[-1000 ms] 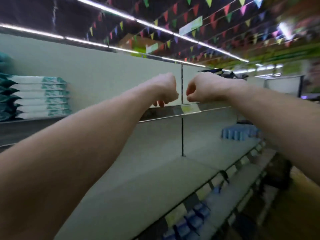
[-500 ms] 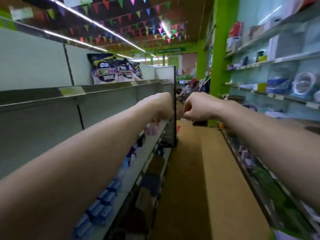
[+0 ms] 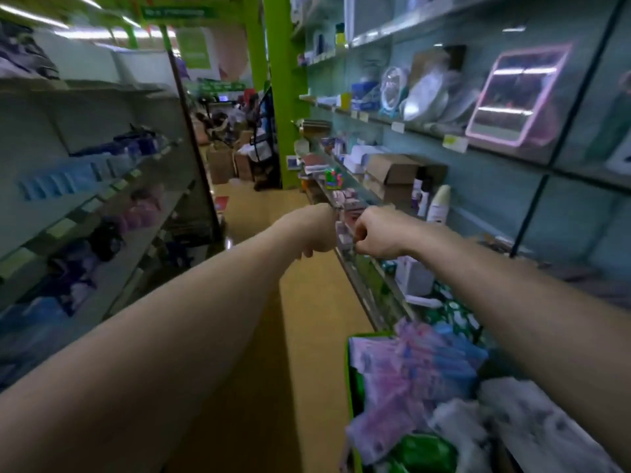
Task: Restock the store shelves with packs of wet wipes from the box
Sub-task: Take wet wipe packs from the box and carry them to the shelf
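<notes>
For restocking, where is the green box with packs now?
Head view, lower right: the green box sits beside the right-hand shelves, under the right forearm.

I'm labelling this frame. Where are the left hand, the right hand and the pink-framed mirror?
left hand (image 3: 316, 233), head view, back of the fist.
right hand (image 3: 377, 235), head view, back of the fist.
pink-framed mirror (image 3: 518, 96), head view, middle of the glass.

No legible text; green hanging sign (image 3: 179, 11) lettering blurred.
</notes>
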Action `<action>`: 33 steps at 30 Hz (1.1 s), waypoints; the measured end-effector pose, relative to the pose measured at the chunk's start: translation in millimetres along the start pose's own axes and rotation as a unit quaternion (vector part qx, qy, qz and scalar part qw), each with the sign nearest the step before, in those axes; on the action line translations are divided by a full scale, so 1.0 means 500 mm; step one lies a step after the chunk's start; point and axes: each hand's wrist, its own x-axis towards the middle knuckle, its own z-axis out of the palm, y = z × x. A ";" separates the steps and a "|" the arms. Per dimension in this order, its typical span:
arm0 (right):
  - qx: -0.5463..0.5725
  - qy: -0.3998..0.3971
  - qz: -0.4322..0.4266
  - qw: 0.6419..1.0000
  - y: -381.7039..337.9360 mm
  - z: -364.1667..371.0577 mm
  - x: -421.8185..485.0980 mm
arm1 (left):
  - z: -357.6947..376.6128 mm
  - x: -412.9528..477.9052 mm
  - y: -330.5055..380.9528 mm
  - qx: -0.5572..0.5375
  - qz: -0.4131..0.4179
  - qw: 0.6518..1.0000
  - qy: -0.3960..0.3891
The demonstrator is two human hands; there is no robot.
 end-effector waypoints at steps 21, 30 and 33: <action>0.186 -0.206 0.294 0.914 0.442 0.445 -0.188 | 0.562 0.104 0.292 -0.085 0.135 0.907 -0.389; 0.224 -0.246 0.387 0.860 0.485 0.649 -0.264 | 0.738 0.087 0.299 -0.119 0.101 0.869 -0.470; 0.248 -0.248 0.399 0.847 0.483 0.701 -0.261 | 0.781 0.079 0.298 -0.129 0.072 0.857 -0.494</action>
